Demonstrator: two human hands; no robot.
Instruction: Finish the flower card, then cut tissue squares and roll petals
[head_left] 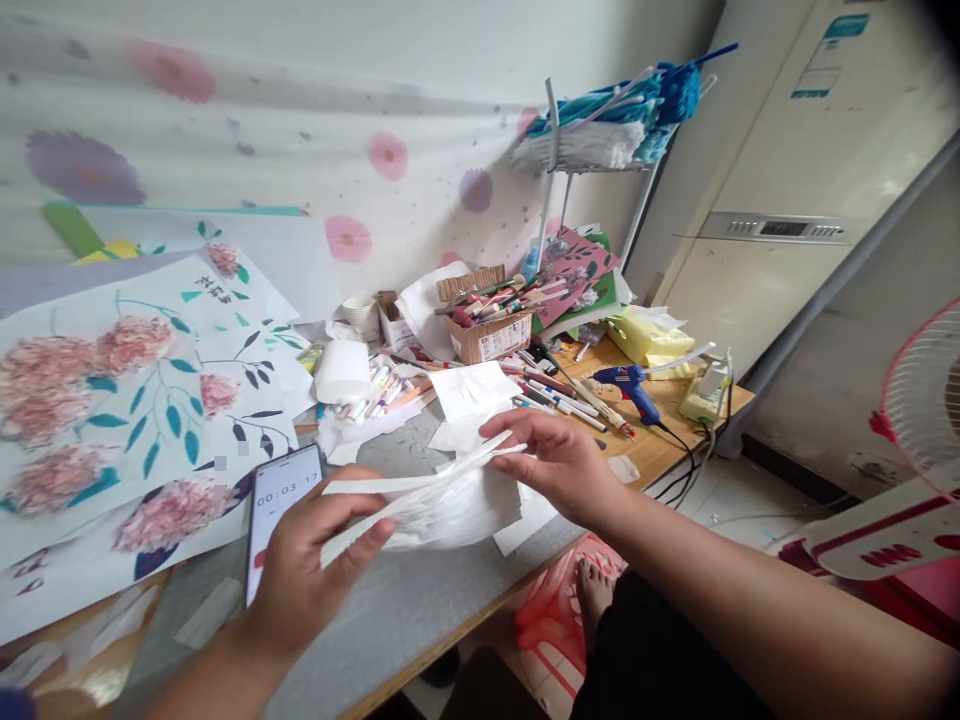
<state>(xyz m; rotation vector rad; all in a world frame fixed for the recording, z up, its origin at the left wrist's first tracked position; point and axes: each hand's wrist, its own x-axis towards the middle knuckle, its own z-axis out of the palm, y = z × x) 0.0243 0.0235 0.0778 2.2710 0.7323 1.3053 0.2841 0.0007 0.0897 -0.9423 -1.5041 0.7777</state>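
Note:
Between my two hands, above the grey mat (pixel 360 640), is a layered stack of thin white tissue paper (pixel 457 515). My left hand (pixel 315 550) grips its left end, thumb in front and fingers behind. At the other end my right hand (pixel 547 460) pinches the upper edge between thumb and fingers. The layers fan slightly apart along the top, and their lower part hangs down. More white paper sheets (pixel 472 390) lie behind the stack. A phone (pixel 285 500) showing a running timer rests beside my left hand, partly hidden by it.
Paper pictures with pink crinkled flowers (pixel 135 345) cover the left side. Markers (pixel 555 395), a cardboard box of pens (pixel 491 335), a tissue roll (pixel 343 372) and a blue glue gun (pixel 634 388) stand behind. A rack of pipe cleaners (pixel 607 130) rises at the back; a fan (pixel 922 400) is at right.

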